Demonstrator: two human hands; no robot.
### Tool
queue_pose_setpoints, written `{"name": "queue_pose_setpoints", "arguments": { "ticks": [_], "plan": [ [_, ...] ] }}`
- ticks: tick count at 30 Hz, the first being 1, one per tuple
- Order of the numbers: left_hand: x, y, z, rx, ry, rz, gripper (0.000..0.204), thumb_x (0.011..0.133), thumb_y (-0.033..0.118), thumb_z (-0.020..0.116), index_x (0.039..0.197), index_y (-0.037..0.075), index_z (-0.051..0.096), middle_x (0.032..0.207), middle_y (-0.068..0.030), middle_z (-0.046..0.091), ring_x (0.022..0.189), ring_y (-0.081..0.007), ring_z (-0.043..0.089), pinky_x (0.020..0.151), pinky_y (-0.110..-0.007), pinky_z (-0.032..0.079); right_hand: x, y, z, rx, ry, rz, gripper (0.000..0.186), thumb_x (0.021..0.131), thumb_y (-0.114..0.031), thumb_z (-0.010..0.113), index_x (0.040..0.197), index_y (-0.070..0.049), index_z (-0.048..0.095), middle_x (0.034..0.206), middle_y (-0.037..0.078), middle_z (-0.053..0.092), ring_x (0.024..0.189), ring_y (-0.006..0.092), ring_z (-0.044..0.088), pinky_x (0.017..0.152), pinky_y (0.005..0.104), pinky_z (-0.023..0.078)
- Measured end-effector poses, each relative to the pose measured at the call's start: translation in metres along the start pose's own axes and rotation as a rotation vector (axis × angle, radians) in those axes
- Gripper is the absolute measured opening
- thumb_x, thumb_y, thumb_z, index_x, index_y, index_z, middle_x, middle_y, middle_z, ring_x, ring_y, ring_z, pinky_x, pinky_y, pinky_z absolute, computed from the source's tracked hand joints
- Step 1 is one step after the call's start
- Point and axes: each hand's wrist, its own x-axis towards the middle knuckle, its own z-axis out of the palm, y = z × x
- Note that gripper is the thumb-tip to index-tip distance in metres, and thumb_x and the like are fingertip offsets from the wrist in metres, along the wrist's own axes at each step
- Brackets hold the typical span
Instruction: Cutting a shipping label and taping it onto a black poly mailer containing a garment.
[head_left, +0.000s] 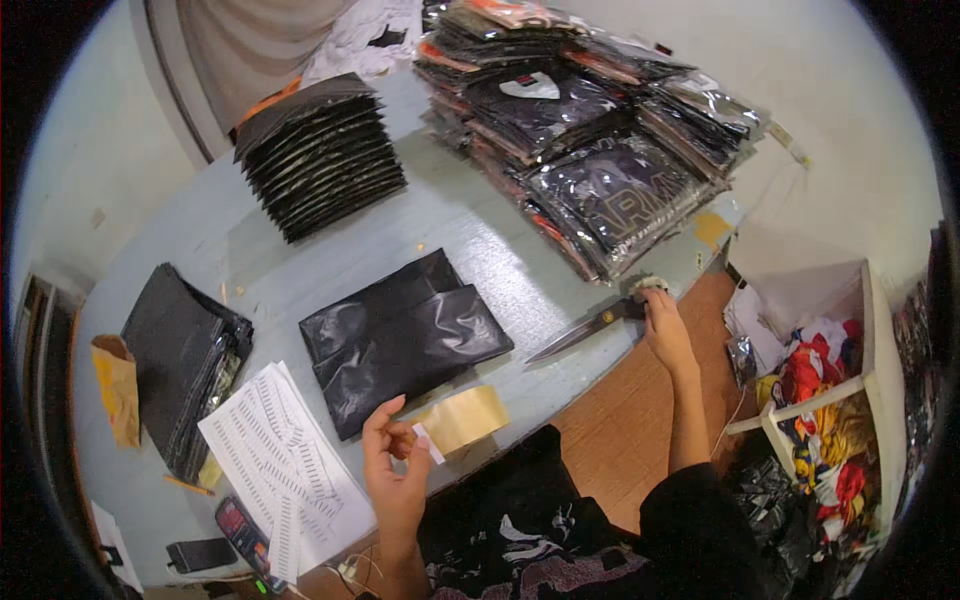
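Note:
In front of me a black plastic packet (pixel 405 335), folded over, lies flat on the table. My left hand (pixel 395 460) is at its near edge, closed in a pinch on a small white paper slip (pixel 429 443). Right beside the slip, a roll of yellowish tape (pixel 466 416) stands by the table's near edge. My right hand (pixel 666 328) is closed at the dark handle of a knife (pixel 578 334), whose blade points left over the table. Part of the handle is hidden by the fingers.
Printed paper sheets (pixel 285 460) lie left of the packet, near a phone (pixel 245 540). Stacked black packets (pixel 185 365) lie at the left; another tall stack (pixel 320 160) stands behind. Bagged garments (pixel 610 190) are heaped at the far right. A bin of colourful cloth (pixel 830 400) stands beside the table.

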Motion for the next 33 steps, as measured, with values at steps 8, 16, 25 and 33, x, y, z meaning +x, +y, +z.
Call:
{"name": "queue_pose_setpoints", "arguments": {
  "ticks": [8, 16, 25, 33],
  "plan": [
    [0.001, -0.003, 0.005, 0.041, 0.020, 0.047, 0.039, 0.074, -0.003, 0.054, 0.112, 0.004, 0.048, 0.081, 0.0013, 0.046, 0.070, -0.0057, 0.038, 0.064, -0.018, 0.033, 0.009, 0.001, -0.022, -0.336, -0.370, -0.196, 0.034, 0.066, 0.004, 0.048, 0.100, 0.002, 0.052, 0.103, 0.017, 0.053, 0.099, 0.0329, 0.049, 0.085, 0.0378, 0.041],
    [0.003, -0.004, 0.004, 0.001, 0.024, 0.019, 0.037, 0.075, -0.003, 0.054, 0.112, 0.004, 0.049, 0.079, 0.0018, 0.046, 0.068, -0.0049, 0.038, 0.063, -0.018, 0.032, -0.017, -0.021, -0.039, -0.362, -0.537, -0.060, 0.029, 0.066, -0.004, 0.059, 0.093, 0.001, 0.050, 0.103, 0.020, 0.051, 0.090, 0.0342, 0.052, 0.075, 0.0409, 0.044],
    [0.003, -0.006, 0.002, -0.020, 0.045, 0.049, 0.037, 0.076, -0.001, 0.054, 0.112, 0.005, 0.048, 0.079, 0.0016, 0.047, 0.066, -0.0047, 0.039, 0.061, -0.018, 0.033, -0.072, -0.076, -0.039, 0.670, -0.651, 0.683, 0.031, 0.084, -0.030, 0.053, 0.085, -0.001, 0.043, 0.054, 0.007, 0.051, 0.047, 0.0231, 0.056, 0.040, 0.0319, 0.043],
    [0.001, -0.006, -0.002, -0.040, 0.026, 0.001, 0.038, 0.077, -0.001, 0.053, 0.115, 0.003, 0.047, 0.080, 0.0005, 0.047, 0.069, -0.0060, 0.042, 0.068, -0.020, 0.037, -0.111, -0.140, -0.066, 1.566, -0.729, 0.706, 0.041, 0.082, -0.041, 0.054, 0.089, -0.002, 0.043, 0.057, 0.007, 0.048, 0.045, 0.0161, 0.050, 0.039, 0.0254, 0.040]
  ]
}}
